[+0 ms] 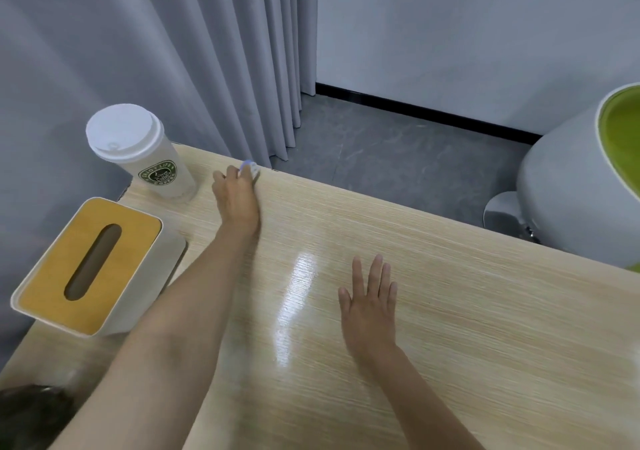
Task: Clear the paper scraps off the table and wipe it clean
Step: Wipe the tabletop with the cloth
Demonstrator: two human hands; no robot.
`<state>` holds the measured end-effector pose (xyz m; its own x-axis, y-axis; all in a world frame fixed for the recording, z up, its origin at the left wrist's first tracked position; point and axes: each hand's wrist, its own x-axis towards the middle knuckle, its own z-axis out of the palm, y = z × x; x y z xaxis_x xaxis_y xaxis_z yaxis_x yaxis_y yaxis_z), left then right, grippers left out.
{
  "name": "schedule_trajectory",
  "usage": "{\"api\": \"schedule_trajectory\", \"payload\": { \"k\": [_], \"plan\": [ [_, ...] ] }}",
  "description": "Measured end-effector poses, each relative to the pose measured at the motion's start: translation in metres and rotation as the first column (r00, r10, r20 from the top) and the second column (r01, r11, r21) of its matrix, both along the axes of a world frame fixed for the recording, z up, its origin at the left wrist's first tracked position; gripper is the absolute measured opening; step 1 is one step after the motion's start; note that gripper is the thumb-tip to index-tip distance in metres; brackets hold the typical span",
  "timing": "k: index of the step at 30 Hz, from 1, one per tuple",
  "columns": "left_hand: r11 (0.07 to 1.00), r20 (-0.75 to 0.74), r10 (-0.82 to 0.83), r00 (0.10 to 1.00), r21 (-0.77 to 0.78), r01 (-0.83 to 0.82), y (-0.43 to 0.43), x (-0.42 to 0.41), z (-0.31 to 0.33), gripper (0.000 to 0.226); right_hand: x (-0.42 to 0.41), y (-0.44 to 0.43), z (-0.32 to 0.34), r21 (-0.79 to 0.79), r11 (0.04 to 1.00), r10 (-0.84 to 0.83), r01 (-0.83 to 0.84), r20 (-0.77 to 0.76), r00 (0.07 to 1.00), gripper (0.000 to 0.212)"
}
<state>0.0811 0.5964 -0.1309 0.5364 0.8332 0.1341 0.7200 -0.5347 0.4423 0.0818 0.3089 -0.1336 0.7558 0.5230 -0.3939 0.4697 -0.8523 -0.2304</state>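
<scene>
My left hand (237, 197) reaches across the light wooden table (450, 311) to its far edge and is closed on a small white and blue wad, a cloth or tissue (251, 168), pressed on the tabletop. Only the wad's tip shows past my fingers. My right hand (369, 306) lies flat on the table with fingers spread and nothing in it. No paper scraps show on the visible tabletop.
A white lidded paper coffee cup (138, 148) stands just left of my left hand. A tissue box with an orange-brown slotted lid (93, 266) sits at the left edge. Grey curtains (173, 51) hang behind. A white and green chair (588, 179) stands beyond the far right edge.
</scene>
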Motion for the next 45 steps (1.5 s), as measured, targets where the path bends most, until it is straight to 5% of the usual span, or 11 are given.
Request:
{"api": "schedule_trajectory", "payload": {
  "k": [3,6,13,19,21,24,29,33,38,42,45],
  "plan": [
    [0.997,0.085,-0.004,0.996,-0.076,0.011,-0.02,0.012,-0.006,0.046,0.0,0.001,0.001,-0.031,1.0,-0.003,0.002,-0.031,1.0,0.057],
    [0.958,0.142,-0.271,0.952,-0.057,0.281,-0.057,0.004,-0.014,0.067,0.001,0.001,0.003,-0.03,1.0,-0.004,0.003,-0.033,0.999,0.055],
    [0.902,0.216,-0.395,0.893,-0.092,0.421,-0.134,-0.072,-0.012,0.062,-0.003,-0.027,0.017,0.2,0.98,0.012,0.005,-0.085,0.996,0.059],
    [0.595,0.131,-0.79,0.599,-0.073,0.8,-0.202,-0.189,-0.008,0.055,-0.055,-0.039,0.017,0.235,0.971,-0.025,0.038,-0.06,0.998,0.056],
    [0.662,0.163,-0.735,0.658,-0.037,0.748,-0.192,-0.197,0.0,0.056,-0.069,-0.043,0.018,0.237,0.971,-0.03,0.037,-0.035,0.999,0.059],
    [0.947,0.251,-0.277,0.927,-0.094,0.308,-0.145,-0.156,0.017,0.053,-0.078,-0.051,0.017,0.216,0.976,-0.016,0.019,-0.018,1.0,0.062],
    [0.981,0.058,-0.052,0.997,-0.182,0.062,-0.074,-0.065,0.022,0.049,-0.076,-0.066,0.016,0.174,0.983,-0.064,0.063,-0.002,0.998,0.061],
    [0.934,0.122,-0.259,0.958,-0.221,0.281,-0.119,-0.031,0.011,0.056,-0.072,-0.076,0.009,0.175,0.98,-0.094,0.094,-0.007,0.996,0.055],
    [0.752,0.139,-0.632,0.762,-0.123,0.647,-0.196,-0.075,-0.01,0.06,-0.078,-0.077,0.006,0.18,0.977,-0.117,0.111,0.027,0.993,0.072],
    [0.595,0.09,-0.792,0.604,-0.113,0.796,-0.211,-0.131,-0.002,0.064,-0.081,-0.078,0.008,0.188,0.976,-0.12,0.114,0.017,0.993,0.061],
    [0.664,0.037,-0.746,0.665,-0.04,0.747,-0.19,-0.169,0.012,0.05,-0.082,-0.078,0.011,0.168,0.979,-0.123,0.118,0.016,0.992,0.054]
  ]
}}
